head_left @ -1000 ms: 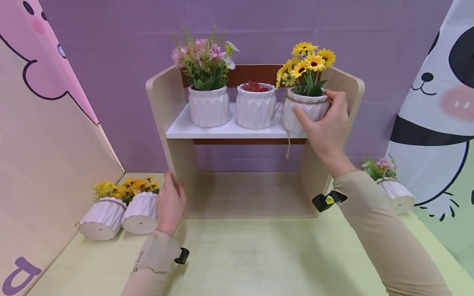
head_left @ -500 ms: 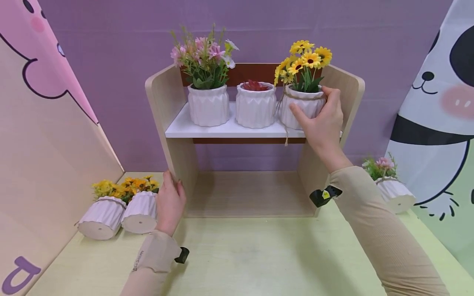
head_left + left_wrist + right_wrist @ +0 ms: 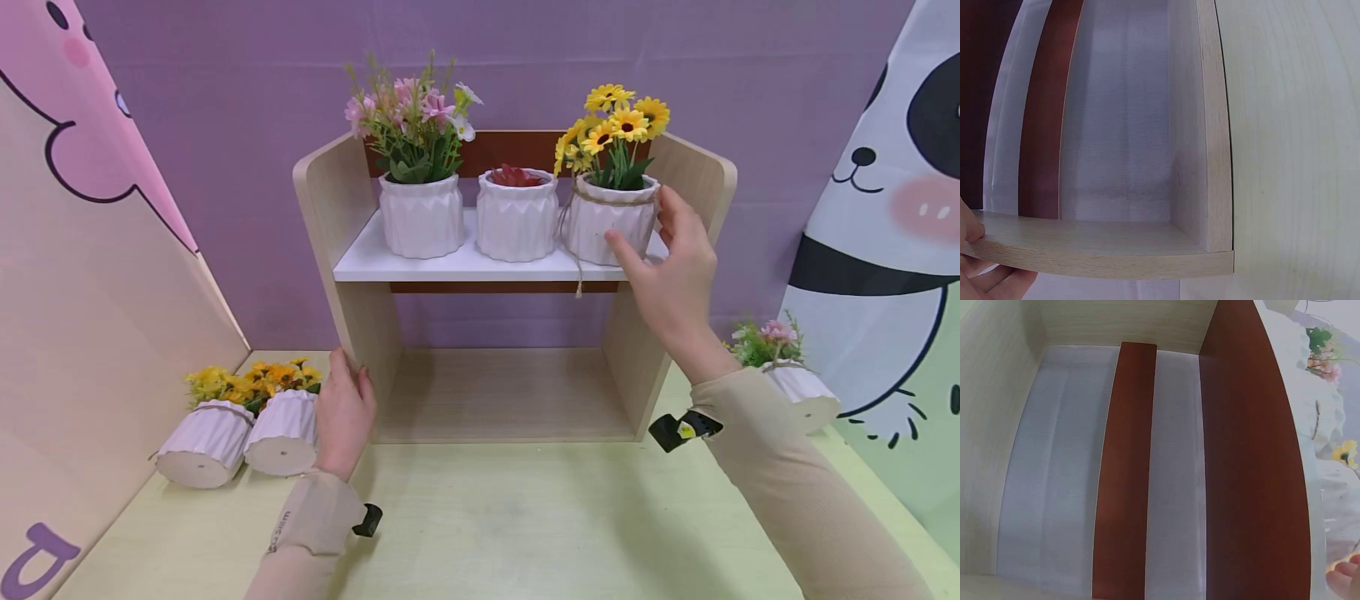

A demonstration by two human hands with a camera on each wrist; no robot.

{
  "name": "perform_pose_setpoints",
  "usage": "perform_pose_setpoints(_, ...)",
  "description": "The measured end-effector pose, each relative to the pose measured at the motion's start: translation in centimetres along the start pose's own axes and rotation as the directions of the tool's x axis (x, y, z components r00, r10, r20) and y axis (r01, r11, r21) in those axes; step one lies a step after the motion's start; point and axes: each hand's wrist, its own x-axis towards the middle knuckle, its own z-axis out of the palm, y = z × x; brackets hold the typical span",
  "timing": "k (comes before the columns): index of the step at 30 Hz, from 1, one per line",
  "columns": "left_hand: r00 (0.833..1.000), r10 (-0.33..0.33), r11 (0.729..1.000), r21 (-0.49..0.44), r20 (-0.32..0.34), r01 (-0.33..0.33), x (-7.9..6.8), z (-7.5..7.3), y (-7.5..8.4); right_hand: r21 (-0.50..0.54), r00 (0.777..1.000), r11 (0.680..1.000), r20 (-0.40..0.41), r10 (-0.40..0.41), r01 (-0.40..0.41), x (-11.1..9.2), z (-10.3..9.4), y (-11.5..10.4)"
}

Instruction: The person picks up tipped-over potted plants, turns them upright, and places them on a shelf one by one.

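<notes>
My left hand [image 3: 347, 414] grips the front edge of the left side panel of a small wooden shelf [image 3: 504, 440]; in the left wrist view its thumb and fingers [image 3: 1013, 282] lie on opposite faces of that panel. On the white upper board stands a white pot of yellow flowers [image 3: 609, 221], twine tied round its neck. My right hand [image 3: 678, 279] is at this pot's right side, thumb before its front and fingers by its right rim, spread loosely. Left of it stand a white pot with a red succulent [image 3: 517, 218] and a white pot of pink flowers [image 3: 422, 218].
Two white pots with yellow flowers, one nearer the wall [image 3: 206, 442] and one nearer the shelf [image 3: 283, 433], lie tipped on the table [image 3: 510, 525] at left. Another tipped pot with pink flowers [image 3: 801, 392] lies at right. Printed cloths flank the table.
The yellow-flower pot has shifted slightly left and been lowered onto the board. My right hand has loosened from it and drawn a little right and down. The left hand stays put.
</notes>
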Motion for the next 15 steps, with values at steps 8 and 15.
perform_pose_setpoints(8,1.000,-0.006,1.000,0.008,0.005,0.006,0.0,0.0,0.0,-0.028,0.991,0.999,-0.129,-0.043,0.040,-1.1,-2.4,1.2)
perform_pose_setpoints(15,1.000,-0.012,1.000,0.003,0.009,0.012,0.0,-0.1,0.1,-0.091,0.986,0.994,-0.150,-0.068,0.055,-1.8,-4.7,3.2)
